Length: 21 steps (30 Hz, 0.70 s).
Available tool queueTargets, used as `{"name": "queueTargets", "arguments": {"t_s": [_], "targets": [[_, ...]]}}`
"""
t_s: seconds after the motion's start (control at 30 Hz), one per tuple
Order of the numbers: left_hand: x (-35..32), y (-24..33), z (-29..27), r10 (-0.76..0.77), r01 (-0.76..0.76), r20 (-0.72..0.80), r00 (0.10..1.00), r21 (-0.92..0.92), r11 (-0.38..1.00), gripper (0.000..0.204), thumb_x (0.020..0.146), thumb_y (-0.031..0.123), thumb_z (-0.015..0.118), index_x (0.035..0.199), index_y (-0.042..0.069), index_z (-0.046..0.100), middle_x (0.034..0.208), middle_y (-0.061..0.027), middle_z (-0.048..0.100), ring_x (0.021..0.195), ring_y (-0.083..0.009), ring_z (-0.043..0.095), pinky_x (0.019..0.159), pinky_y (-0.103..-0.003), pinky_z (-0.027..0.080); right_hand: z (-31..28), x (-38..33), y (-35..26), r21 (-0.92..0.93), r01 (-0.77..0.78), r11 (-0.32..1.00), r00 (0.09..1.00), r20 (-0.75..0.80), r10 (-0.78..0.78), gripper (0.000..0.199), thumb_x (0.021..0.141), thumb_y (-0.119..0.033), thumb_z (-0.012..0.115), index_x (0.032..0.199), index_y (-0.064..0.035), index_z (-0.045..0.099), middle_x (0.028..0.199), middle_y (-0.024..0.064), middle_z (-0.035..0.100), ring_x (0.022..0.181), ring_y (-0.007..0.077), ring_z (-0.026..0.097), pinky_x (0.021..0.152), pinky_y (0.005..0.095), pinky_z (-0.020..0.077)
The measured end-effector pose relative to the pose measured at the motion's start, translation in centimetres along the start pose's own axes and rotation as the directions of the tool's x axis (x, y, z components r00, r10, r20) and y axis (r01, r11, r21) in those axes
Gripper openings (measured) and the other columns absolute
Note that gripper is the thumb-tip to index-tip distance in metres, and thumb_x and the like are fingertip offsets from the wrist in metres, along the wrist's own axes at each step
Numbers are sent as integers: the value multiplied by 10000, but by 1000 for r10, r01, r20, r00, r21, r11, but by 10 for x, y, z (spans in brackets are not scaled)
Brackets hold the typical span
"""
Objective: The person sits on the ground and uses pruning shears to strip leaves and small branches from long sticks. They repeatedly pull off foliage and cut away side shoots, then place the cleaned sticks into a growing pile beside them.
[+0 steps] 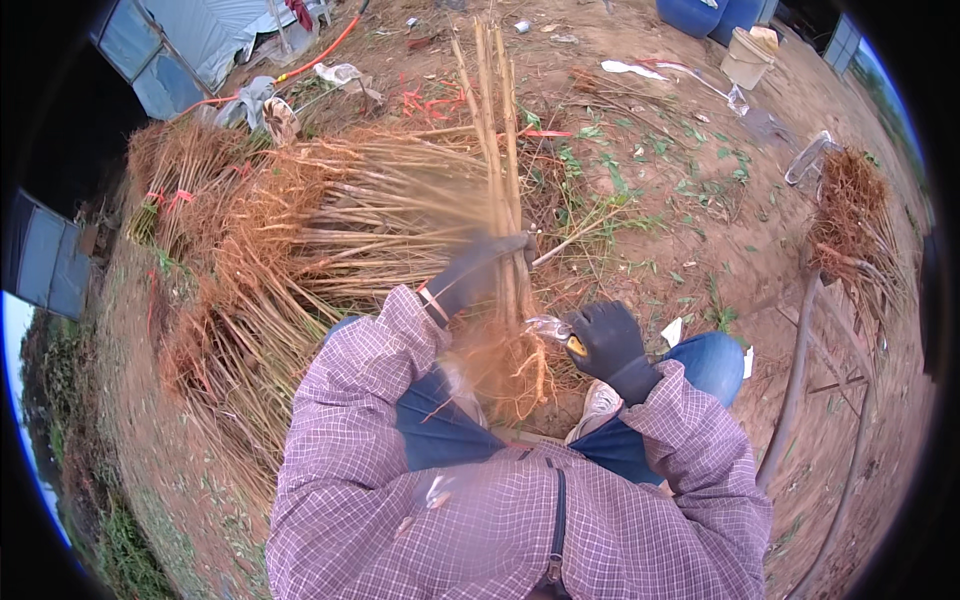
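My left hand, in a dark glove, is wrapped round a few long bare saplings just above their roots. Their stems stand away from me, and the reddish-brown roots hang between my knees, partly blurred. In my gloved right hand is a pair of pruning shears with a yellow-marked handle. The metal blades reach the root tops from the right; whether they are cutting into a root I cannot tell. A thin side stem sticks out to the right beside my left hand.
A large pile of rooted saplings lies to my left, with red-tied bundles beyond. On the right, another root bundle rests at a wooden pole frame. Farther off are a beige bucket, blue barrels and an orange hose.
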<state>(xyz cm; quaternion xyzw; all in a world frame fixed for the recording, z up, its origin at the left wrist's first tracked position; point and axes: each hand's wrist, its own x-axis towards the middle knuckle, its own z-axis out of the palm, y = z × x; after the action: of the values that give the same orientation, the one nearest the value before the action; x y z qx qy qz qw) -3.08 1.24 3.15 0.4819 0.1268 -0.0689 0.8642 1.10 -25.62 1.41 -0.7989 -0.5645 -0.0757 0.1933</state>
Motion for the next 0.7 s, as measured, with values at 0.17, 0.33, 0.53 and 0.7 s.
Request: {"name": "queueTargets", "arguments": {"t_s": [0.17, 0.33, 0.53, 0.7], "targets": [[-3, -27, -5, 53, -55, 16, 998, 193, 980, 485, 1003, 457, 477, 1240, 41, 555, 990, -46, 628, 881, -141, 603, 802, -289, 532, -3, -13, 10, 81, -387, 919, 921, 84, 380, 404, 726, -240, 735, 1098, -128, 624, 959, 92, 637, 898, 299, 612, 781, 418, 469], [-7, -59, 12, -32, 45, 136, 990, -97, 994, 607, 1023, 561, 304, 1265, 53, 533, 1014, -71, 639, 873, -161, 629, 775, -312, 548, -8, 6, -12, -11, -177, 984, 977, -120, 174, 396, 749, -237, 711, 1108, -100, 615, 998, 106, 614, 959, 296, 581, 859, 439, 437], [-13, -93, 9, 39, 52, 254, 966, -344, 938, 653, 983, 601, 340, 1302, 50, 484, 1120, -144, 623, 963, -244, 646, 815, -388, 564, 4, -21, -18, 154, -254, 955, 965, -29, 261, 326, 789, -312, 685, 1051, -124, 639, 845, 108, 665, 758, 335, 647, 647, 433, 485], [-19, -90, 10, -66, 125, 297, 952, -185, 975, 740, 943, 646, 425, 1400, 65, 406, 1235, -139, 578, 1095, -258, 612, 911, -403, 548, 0, -20, -15, 348, -603, 718, 791, 146, 594, 410, 884, -440, 624, 1023, -54, 622, 813, 180, 651, 751, 400, 634, 663, 456, 494]]}}
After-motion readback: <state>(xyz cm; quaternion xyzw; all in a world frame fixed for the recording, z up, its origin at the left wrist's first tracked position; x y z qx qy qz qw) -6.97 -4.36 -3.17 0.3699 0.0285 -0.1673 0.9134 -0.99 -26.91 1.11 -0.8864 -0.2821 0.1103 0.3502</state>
